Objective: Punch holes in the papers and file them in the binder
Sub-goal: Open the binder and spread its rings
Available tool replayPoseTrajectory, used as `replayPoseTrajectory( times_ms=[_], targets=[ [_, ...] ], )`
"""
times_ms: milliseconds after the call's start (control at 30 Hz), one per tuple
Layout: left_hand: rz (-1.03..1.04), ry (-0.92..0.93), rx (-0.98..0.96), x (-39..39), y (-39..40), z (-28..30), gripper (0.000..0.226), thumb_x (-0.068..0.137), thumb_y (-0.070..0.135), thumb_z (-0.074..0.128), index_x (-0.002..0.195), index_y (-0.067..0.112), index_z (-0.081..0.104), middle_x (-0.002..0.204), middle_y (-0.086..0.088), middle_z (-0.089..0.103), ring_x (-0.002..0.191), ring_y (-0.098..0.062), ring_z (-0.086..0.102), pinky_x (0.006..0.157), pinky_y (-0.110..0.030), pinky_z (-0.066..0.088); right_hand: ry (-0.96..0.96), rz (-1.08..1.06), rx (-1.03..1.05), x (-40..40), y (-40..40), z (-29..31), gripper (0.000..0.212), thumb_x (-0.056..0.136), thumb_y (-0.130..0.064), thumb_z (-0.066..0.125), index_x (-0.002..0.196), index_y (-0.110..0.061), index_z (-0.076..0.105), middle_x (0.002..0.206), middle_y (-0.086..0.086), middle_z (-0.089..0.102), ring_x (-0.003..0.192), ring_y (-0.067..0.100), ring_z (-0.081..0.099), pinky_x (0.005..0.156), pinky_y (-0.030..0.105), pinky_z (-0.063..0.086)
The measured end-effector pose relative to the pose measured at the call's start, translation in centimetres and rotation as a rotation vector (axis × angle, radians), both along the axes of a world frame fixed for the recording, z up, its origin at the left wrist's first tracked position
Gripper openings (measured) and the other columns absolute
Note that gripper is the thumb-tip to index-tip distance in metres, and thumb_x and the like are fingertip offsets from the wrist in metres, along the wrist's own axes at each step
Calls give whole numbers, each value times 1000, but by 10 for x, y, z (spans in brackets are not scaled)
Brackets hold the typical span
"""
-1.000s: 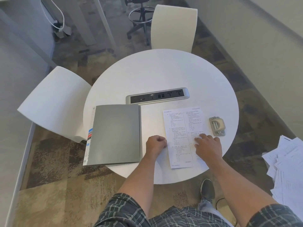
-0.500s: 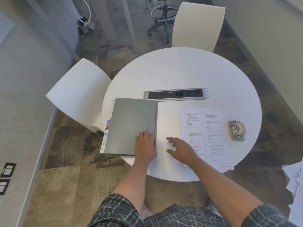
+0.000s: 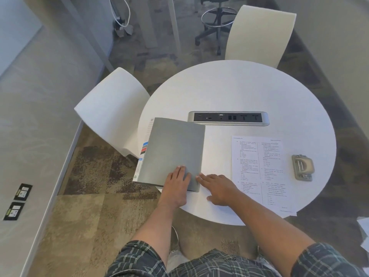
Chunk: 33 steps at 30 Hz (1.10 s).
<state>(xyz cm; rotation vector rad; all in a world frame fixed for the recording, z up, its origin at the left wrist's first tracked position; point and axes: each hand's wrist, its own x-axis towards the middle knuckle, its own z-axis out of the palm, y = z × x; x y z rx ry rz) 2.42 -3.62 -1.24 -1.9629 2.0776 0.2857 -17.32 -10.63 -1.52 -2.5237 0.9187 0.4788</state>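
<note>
A round white laminate table (image 3: 239,86) fills the middle of the view, with the person standing at its 6 o'clock edge. Two white moulded chairs are drawn up: one (image 3: 111,112) at 9 o'clock, one (image 3: 259,35) at 12 o'clock.

A closed flat grey card binder (image 3: 171,148) lies at the table's 8 o'clock, its outer corner overhanging the rim, with coloured index tabs showing along its left side. A silver-framed black power strip (image 3: 228,118) is set into the table centre. A single printed white paper sheet (image 3: 257,168) lies flat at 5 o'clock, well apart from the binder. A small grey metal hole punch (image 3: 303,167) sits just beside the sheet's right edge, at 4 o'clock.

The left hand (image 3: 176,186) rests flat on the binder's near right corner, fingers together and extended, gripping nothing. The right hand (image 3: 217,186) lies on the bare tabletop just beside that corner, fingers spread, its fingertips touching the cover's free edge, clamped on nothing.

The binder looks light but fairly stiff, with a smooth cover likely to slide. The free right edge seems the place to lift, while the other palm pins it down. The sheet would be thin, floppy and easily creased; best picked up at a corner or slid off the table edge.
</note>
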Motion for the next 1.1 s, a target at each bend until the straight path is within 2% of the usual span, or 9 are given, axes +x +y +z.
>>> replayPoseTrajectory(
  times_ms=[133, 267, 433, 600, 700, 800, 900, 1033, 1100],
  targets=[
    [-18, 14, -2, -3, -2, 1, 64, 97, 13, 52, 155, 14, 26, 166, -16, 18, 155, -36, 16, 123, -47, 27, -13, -50, 35, 0, -2, 6, 87, 99, -34, 60, 164, -27, 3, 169, 0, 22, 151, 25, 29, 120, 41, 28],
    [-62, 12, 6, -7, 0, -1, 64, 101, 12, 46, 159, 12, 19, 167, -18, 18, 154, -41, 17, 121, -54, 29, -90, -290, 174, 3, -7, 3, 88, 100, -38, 58, 163, -34, -3, 154, 10, 49, 130, 32, 55, 107, 42, 46],
    [-93, 59, 12, -19, 1, 4, 67, 104, 4, 40, 162, 14, 7, 170, -18, 9, 155, -43, 11, 120, -60, 28, -328, -641, 404, 6, -9, 4, 68, 106, -29, 50, 164, -26, 14, 161, 0, 41, 143, 25, 46, 118, 41, 35],
    [-122, 190, -93, -28, 1, 13, 65, 106, 8, 40, 163, 14, 10, 169, -16, 17, 154, -40, 20, 116, -58, 36, -422, -800, 446, 3, -5, 10, 54, 105, -23, 48, 157, -21, 32, 154, 2, 51, 135, 26, 53, 109, 36, 40],
    [-128, 252, -132, -33, 0, 18, 65, 105, 7, 42, 162, 15, 14, 168, -14, 22, 153, -37, 25, 115, -54, 40, -435, -926, 431, 1, -3, 11, 61, 104, -25, 56, 158, -16, 30, 148, 7, 55, 131, 28, 56, 101, 32, 41],
    [-160, 326, -164, -38, -1, 23, 60, 101, 7, 39, 159, 13, 24, 160, -16, 39, 144, -38, 43, 100, -52, 55, -430, -1098, 489, -6, -9, 7, 72, 97, -29, 65, 157, -12, 30, 131, 11, 66, 119, 29, 61, 98, 32, 43],
    [-177, 348, -202, -46, -2, 31, 58, 96, 12, 33, 154, 13, 27, 152, -17, 51, 134, -37, 56, 83, -46, 63, -433, -1233, 524, -14, -15, 3, 71, 90, -36, 72, 150, -13, 41, 138, 14, 62, 122, 32, 62, 107, 44, 48],
    [-177, 359, -267, -55, -4, 36, 60, 95, 11, 35, 154, 17, 27, 153, -13, 51, 134, -34, 57, 66, -42, 65, -441, -1278, 488, -23, -19, 4, 36, 89, -20, 71, 124, -13, 66, 107, 9, 74, 98, 26, 70, 92, 39, 56],
    [-186, 384, -305, -60, -5, 40, 64, 95, 9, 37, 156, 22, 23, 158, -10, 45, 137, -34, 54, 56, -40, 64, -420, -1287, 444, -28, -20, 5, 18, 88, -13, 68, 106, -11, 70, 92, 6, 73, 90, 25, 68, 85, 37, 56]
  ],
)
